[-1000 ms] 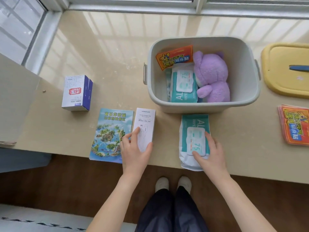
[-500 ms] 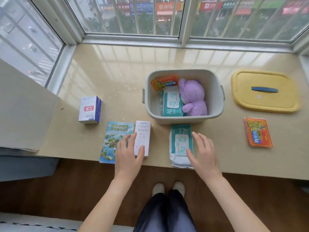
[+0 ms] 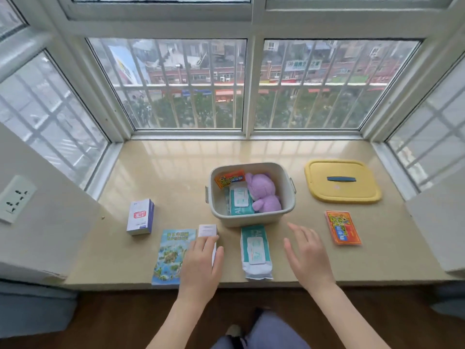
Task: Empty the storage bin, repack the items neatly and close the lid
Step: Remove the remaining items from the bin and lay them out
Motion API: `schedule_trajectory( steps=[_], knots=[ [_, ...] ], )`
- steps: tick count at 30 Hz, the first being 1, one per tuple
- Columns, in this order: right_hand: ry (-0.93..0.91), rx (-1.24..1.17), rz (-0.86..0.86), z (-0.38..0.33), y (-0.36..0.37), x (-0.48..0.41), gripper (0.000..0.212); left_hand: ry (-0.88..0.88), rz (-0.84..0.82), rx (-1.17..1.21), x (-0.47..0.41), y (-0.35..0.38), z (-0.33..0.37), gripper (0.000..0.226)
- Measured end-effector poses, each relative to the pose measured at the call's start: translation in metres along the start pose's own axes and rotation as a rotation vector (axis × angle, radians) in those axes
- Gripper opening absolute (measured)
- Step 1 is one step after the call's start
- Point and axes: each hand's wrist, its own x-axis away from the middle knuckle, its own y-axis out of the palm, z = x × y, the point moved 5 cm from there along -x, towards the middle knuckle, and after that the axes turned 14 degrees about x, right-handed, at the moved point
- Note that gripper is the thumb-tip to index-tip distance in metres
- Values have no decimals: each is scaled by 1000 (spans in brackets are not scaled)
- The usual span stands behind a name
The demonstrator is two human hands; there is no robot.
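The grey storage bin [image 3: 251,221] stands open mid-sill, holding a purple plush toy [image 3: 264,195], a teal wipes pack [image 3: 240,201] and an orange packet [image 3: 229,178]. Its yellow lid [image 3: 342,190] lies flat to the right. In front of the bin lies a second wipes pack [image 3: 255,250]. My left hand [image 3: 201,263] rests flat on a white slim box [image 3: 207,231], beside a picture booklet [image 3: 171,255]. My right hand [image 3: 308,255] hovers open, fingers spread, right of the wipes pack and holding nothing.
A white and blue carton [image 3: 140,217] stands at the left. An orange packet [image 3: 342,227] lies at the right, below the lid. The beige sill [image 3: 176,177] ends in windows behind and walls on both sides; a wall socket [image 3: 16,199] is far left.
My right hand has lifted off the front wipes pack and shifted to the right. My left hand stays on the white box. The camera has tilted up, showing the window.
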Motion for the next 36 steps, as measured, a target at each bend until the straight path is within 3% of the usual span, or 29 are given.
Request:
schedule_trajectory(
  steps=[8,20,24,29,36],
  knots=[
    [21,3,-114,34,31,-45,48,-51,-83,-16,-47,43,-4,48],
    [-8,-193,-224,77,90,-191,56,-178,-18,29,-195,92,-9,57],
    [42,-259,-256,81,127,-221,63,-270,-7,101,-229,112,-41,46],
    [187,-286,-399,83,203,-231,83,-426,-75,182,-254,166,-103,61],
    [238,-173,-576,88,293,-223,104,-694,-181,256,-258,237,-180,79]
  ],
)
